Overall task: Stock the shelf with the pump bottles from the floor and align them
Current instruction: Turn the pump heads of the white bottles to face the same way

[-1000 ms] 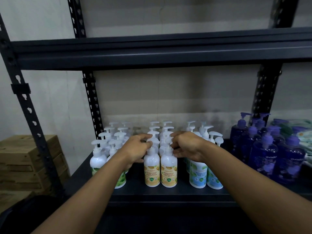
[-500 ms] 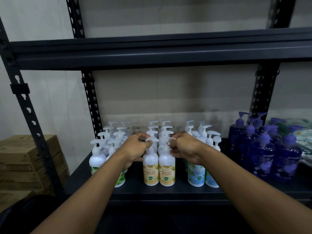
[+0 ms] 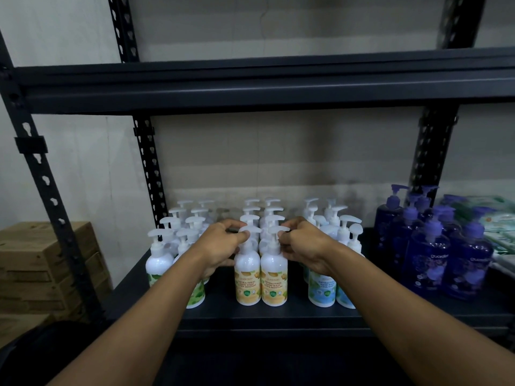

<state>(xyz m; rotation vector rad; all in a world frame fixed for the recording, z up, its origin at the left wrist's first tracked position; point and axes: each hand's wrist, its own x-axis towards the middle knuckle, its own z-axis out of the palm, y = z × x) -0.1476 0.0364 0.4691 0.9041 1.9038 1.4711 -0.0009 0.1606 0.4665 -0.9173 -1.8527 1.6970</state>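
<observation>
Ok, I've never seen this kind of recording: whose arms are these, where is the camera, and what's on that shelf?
There is no machine here: a person works with bare hands, and the single camera sits on their head, looking forward and down, so the arms reach in from the bottom. The left hand grips the pump neck of the left yellow-label bottle, and the right hand grips that of the right yellow-label bottle beside it; both stand upright at the front of the dark shelf. More white pump bottles stand in rows behind, with green-label bottles to the left and blue-label bottles to the right. Purple bottles stand further right, and cardboard boxes sit outside the rack on the left.
</observation>
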